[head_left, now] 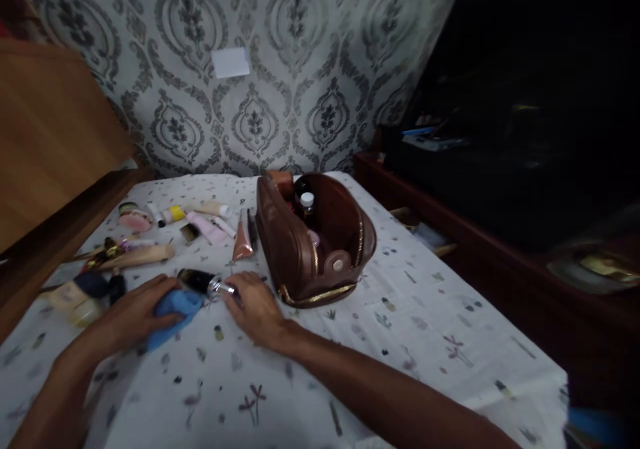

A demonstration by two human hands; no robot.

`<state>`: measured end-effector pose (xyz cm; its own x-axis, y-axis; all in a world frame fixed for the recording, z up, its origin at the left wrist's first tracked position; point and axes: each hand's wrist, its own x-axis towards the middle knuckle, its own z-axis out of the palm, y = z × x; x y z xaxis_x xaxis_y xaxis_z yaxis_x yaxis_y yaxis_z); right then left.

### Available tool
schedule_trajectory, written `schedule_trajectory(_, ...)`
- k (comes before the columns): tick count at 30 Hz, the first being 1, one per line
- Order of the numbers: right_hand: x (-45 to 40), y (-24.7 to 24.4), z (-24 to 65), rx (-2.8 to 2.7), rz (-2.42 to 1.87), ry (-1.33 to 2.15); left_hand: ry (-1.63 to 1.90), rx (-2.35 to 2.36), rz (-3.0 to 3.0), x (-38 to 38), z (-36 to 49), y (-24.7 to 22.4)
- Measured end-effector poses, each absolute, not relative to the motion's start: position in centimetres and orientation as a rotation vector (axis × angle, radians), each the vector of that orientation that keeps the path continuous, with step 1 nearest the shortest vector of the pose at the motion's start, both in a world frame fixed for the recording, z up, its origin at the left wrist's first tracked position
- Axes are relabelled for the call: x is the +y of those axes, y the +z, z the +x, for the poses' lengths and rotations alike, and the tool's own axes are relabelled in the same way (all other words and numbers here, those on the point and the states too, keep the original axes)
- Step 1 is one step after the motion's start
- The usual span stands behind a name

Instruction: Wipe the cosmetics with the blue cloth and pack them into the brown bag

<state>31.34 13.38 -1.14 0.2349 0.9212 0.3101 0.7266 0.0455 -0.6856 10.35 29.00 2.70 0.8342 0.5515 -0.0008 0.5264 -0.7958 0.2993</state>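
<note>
My left hand (143, 309) is closed on a blue cloth (175, 312) at the left front of the table. In my right hand (257, 309) is the shiny silver end of a dark tube-like cosmetic item (200, 280), which lies level and points left. The cloth touches or nearly touches its dark end. Just beyond my right hand stands an unzipped brown toiletry bag (285, 242). Inside it is a white-capped bottle (307, 202), and the other contents are mostly in shadow. A pinkish-brown squeeze tube (243, 239) lies left of the bag.
Several cosmetics lie at the left: a pink tube (206, 227), a round compact (135, 217), a yellow-banded tube (175, 213) and a beige tube (143, 255). They rest on a patterned white tablecloth (400, 362). A wooden panel (55, 135) rises left, with a dark wooden edge (470, 255) right.
</note>
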Motion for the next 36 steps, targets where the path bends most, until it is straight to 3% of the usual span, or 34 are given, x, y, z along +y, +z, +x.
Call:
schedule_trajectory(5,13.7,-1.3,31.4,-1.526,-1.661,0.329,0.076,0.786,2.589,27.5,11.3,5.5)
schedule_trajectory(11,13.8,-1.4,31.6,-1.549,-1.66,0.334,0.657,0.736,2.688,25.2,13.7,4.6)
schedule_trajectory(16,13.9,-1.8,31.8,-1.579,-1.658,0.317,0.509,0.448,2.812,24.4,15.3,3.3)
schedule_trajectory(29,13.5,-1.4,32.0,-1.586,-1.56,0.366,0.486,0.888,2.609,27.6,13.2,3.0)
schedule_trajectory(36,13.4,-1.1,31.6,-1.496,-1.621,0.488,0.503,0.805,2.548,28.5,12.5,2.7)
